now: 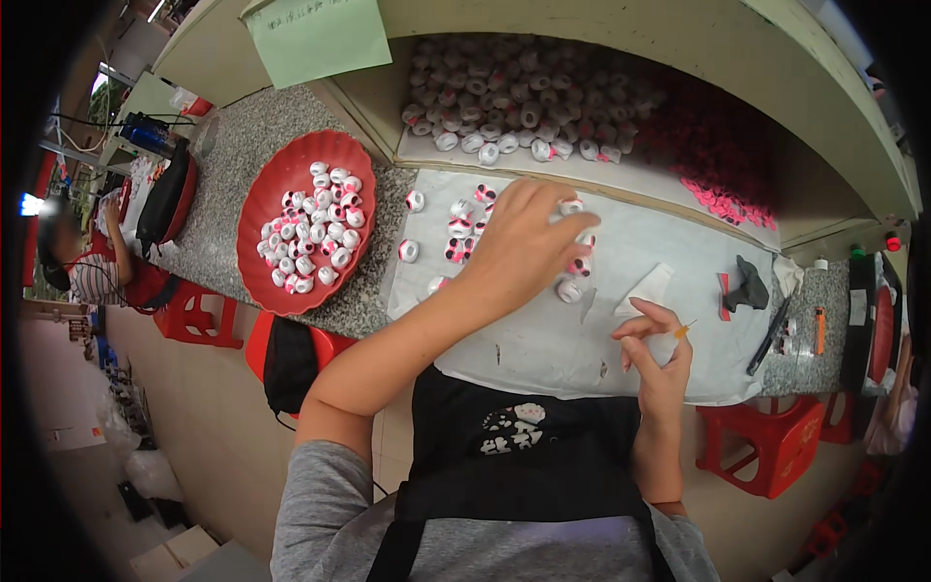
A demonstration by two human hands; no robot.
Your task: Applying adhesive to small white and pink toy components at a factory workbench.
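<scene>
My left hand (529,238) reaches over the middle of the white work sheet (543,339). Its thumb and fingertips close around a small white bead-like piece (570,207) at the top of a column of similar pieces. Other white pieces (461,209) with pink and black parts stand in rows left of the hand, some hidden beneath it. Lower and to the right, my right hand (661,364) is closed with bent fingers on a small orange-tipped tool (682,332), whose thin point sticks out up and right. The rest of that tool is mostly hidden.
A red scalloped bowl (254,204) of white pieces stands left. A shelf ahead holds heaped white pieces (524,92) and pink parts (727,199). Right lie folded paper (648,289), a dark cloth (747,284) and a black pen-like tool (768,338). Another person (92,267) sits far left.
</scene>
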